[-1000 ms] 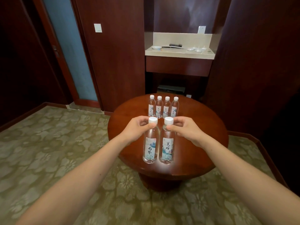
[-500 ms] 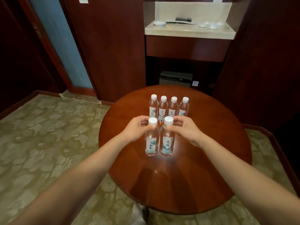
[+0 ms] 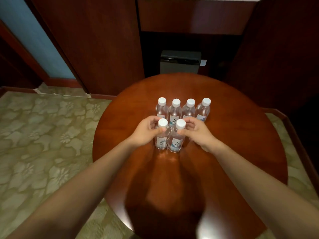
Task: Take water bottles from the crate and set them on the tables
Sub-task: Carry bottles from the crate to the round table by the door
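two bottles gripped side by side on the round worktop

the left hand [image 3: 146,131] curls round the neck and shoulder of the left bottle [image 3: 161,144], thumb on the near side just under the white cap, fingers wrapped behind. the right hand [image 3: 198,132] holds the right bottle [image 3: 176,144] the same way, thumb pressed below its cap. the two bottles stand upright and touch each other along their sides, labels facing the camera. their bases sit at the surface of the round wooden worktop [image 3: 241,135], with a bright reflection just beneath; whether they rest fully on it cannot be told.

just behind them stands a row of four bottles [image 3: 189,109], upright, white-capped and close together, near the middle of the worktop. the fingers of both hands reach back almost to this row.

both forearms are bare and stretch in from the lower corners. a patterned carpet [image 3: 43,135] lies to the left of the worktop, and a dark box [image 3: 180,62] sits in a recess in the wood panelling [image 3: 103,49] beyond.
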`<control>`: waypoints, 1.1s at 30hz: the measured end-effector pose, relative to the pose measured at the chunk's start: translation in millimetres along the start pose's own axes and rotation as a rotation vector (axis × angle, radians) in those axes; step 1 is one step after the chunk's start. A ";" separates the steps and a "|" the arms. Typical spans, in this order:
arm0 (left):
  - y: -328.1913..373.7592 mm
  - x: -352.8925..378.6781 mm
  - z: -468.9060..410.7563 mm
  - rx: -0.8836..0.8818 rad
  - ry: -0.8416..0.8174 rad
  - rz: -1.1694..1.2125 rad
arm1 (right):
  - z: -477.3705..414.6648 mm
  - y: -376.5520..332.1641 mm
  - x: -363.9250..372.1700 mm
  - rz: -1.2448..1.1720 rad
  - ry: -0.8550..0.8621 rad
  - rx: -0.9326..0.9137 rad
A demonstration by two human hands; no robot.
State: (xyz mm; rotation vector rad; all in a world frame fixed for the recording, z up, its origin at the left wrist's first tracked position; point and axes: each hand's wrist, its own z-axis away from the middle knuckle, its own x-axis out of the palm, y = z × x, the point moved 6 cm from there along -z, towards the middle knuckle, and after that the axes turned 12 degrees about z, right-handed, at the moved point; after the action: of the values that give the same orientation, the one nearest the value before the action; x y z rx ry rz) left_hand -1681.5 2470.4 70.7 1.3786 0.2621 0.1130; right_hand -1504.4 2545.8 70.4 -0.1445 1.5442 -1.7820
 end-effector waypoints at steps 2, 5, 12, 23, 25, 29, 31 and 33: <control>-4.6 -1.2 -10.6 -0.007 -0.007 0.013 | -9.2 3.2 0.9 0.001 0.008 0.014; -14.2 -1.8 -21.4 -0.025 -0.016 0.020 | -17.4 7.2 4.6 0.016 -0.006 0.048; -24.6 1.1 -28.7 -0.047 -0.030 0.044 | -22.3 16.3 8.0 0.066 0.005 0.069; 5.1 -0.5 -21.0 0.075 0.049 -0.454 | -23.9 -4.5 -7.2 0.437 0.087 -0.023; 8.5 0.9 -18.6 0.107 0.061 -0.526 | -24.7 -7.4 -6.5 0.531 0.096 -0.034; 12.2 -1.2 -21.9 0.116 0.055 -0.561 | -29.5 -9.7 -6.4 0.494 0.103 -0.020; 13.3 -3.0 -25.8 0.121 0.044 -0.571 | -33.1 -11.0 -6.0 0.473 0.116 -0.013; 13.3 -5.1 -29.6 0.117 0.043 -0.571 | -37.4 -12.4 -5.2 0.464 0.136 -0.016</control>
State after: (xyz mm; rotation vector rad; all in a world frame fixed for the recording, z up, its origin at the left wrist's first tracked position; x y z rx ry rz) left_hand -1692.8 2500.0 79.3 1.3691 0.6949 -0.3518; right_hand -1526.5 2578.6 73.6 0.3107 1.5345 -1.4331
